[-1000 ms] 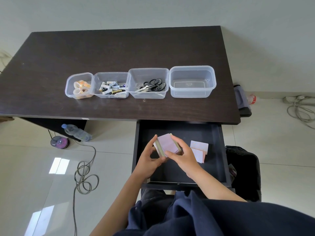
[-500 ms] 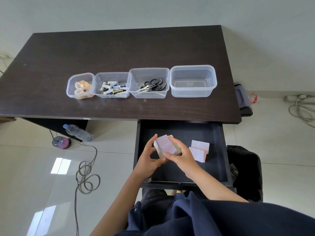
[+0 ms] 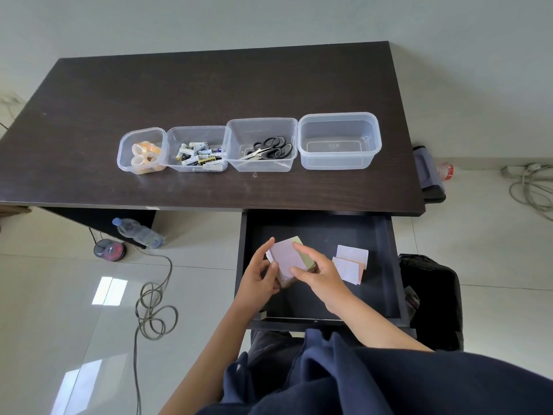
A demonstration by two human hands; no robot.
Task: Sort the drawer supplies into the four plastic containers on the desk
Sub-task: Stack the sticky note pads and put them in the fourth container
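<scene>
Containers (image 3: 339, 141) on table (image 3: 209, 85): four. Loose notepads (image 3: 350, 263) in drawer (image 3: 389, 265): two. Left hand (image 3: 257, 280) and right hand (image 3: 317, 274) together grip one notepad stack (image 3: 287, 260).

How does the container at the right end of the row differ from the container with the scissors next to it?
The right-end container holds nothing, while the scissors container holds black-handled scissors. The right-end container has rounded corners and looks wider; the scissors container has squarer corners and walls that narrow toward its base. Both are clear plastic, lidless, and stand upright on the dark desk, touching or nearly touching.
</scene>
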